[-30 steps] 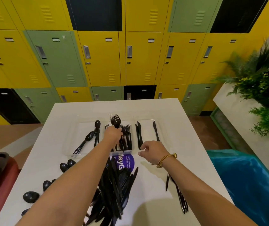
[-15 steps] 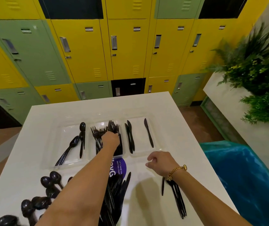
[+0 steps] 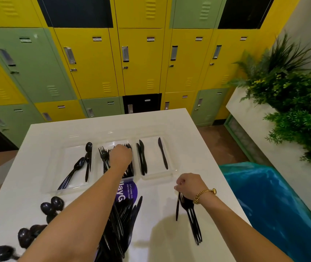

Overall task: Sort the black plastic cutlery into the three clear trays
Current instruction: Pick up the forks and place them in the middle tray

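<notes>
Three clear trays lie side by side on the white table [image 3: 94, 129]. The left tray [image 3: 71, 157] holds spoons [image 3: 79, 164], the middle tray [image 3: 127, 179] forks [image 3: 102, 155], the right tray [image 3: 153, 157] three knives [image 3: 162, 156]. My left hand [image 3: 121, 157] is down in the middle tray, fingers curled on a fork that it mostly hides. My right hand [image 3: 188, 186] rests near the right tray's front edge, fingers closed on the top ends of a small bunch of cutlery [image 3: 191, 218]. A large unsorted pile [image 3: 121, 222] lies under my left forearm.
Loose spoons [image 3: 51, 206] are scattered at the table's front left. A purple sticker [image 3: 128, 191] sits in front of the middle tray. A blue-lined bin [image 3: 264, 205] stands right of the table, a planter [image 3: 292, 95] beyond it, and lockers [image 3: 141, 63] behind.
My left hand lowered the raised fork into the middle tray. My right hand drew back from the right tray to the small bunch. The view shifted slightly.
</notes>
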Demonstrator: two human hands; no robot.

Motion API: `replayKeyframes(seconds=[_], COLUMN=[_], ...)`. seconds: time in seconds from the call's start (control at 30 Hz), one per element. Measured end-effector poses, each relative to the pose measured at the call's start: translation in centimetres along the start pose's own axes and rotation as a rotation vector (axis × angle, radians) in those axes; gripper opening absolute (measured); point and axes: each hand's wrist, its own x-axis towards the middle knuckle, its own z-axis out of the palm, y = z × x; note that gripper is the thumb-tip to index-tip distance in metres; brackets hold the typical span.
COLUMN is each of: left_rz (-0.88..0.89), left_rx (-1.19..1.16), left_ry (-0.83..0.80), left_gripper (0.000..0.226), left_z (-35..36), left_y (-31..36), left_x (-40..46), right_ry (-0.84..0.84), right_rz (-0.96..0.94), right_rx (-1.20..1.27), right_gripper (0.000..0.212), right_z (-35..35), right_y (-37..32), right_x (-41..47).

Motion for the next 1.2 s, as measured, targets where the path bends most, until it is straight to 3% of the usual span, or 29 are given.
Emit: replayKeyframes(seconds=[0.13,0.23,0.4,0.53,0.7,0.8,1.0,1.17,1.2], left_rz=[0.135,0.237,0.360,0.282,0.182,0.148,0.111,0.061,0.053], left_rx=[-0.294,-0.389,-0.332,-0.148,0.039,0.082,0.102,0.085,0.073], left_ry=[0.074,0.083,-0.101,-0.318,-0.375,-0.398,-0.392,-0.386,-0.379], left_gripper=[0.018,0.018,0.022,0.033,0.036,0.035,0.034,0.007,0.021], left_z=[0.7,1.9,6.5,9.9,12.0,12.8,13.9,13.5,13.7], left_y=[1.6,2.9,3.3,1.7,-0.3,-0.7,-0.3,0.0,-0.2], left_x=[-3.2,-6.5,-11.7,-13.9,-14.5,-14.9,-15.1,-15.1,-14.9], right_ry=[-0.033,-0.096,-0.113,-0.086,-0.067,-0.012,0.007,-0.008,-0.015], right_rz=[0.107,0.176,0.264,0.279,0.263,0.291,0.329,0.345,0.337], right_rx=[-0.208,-0.282,-0.146,-0.050,-0.042,0.016,0.120,0.198,0.218], right_gripper=[0.030,0.028,0.061,0.068,0.023,0.036,0.036,0.036,0.036], right_z=[-0.2,0.8,4.0,5.8,6.4,6.7,6.8,6.7,6.5], right_y=[2.1,3.8,5.7,6.5,7.2,7.7,7.8,8.1,8.1], right_x=[-0.6,-1.2,-2.7,-3.6,-3.4,-3.2,-3.0,-2.8,-2.8])
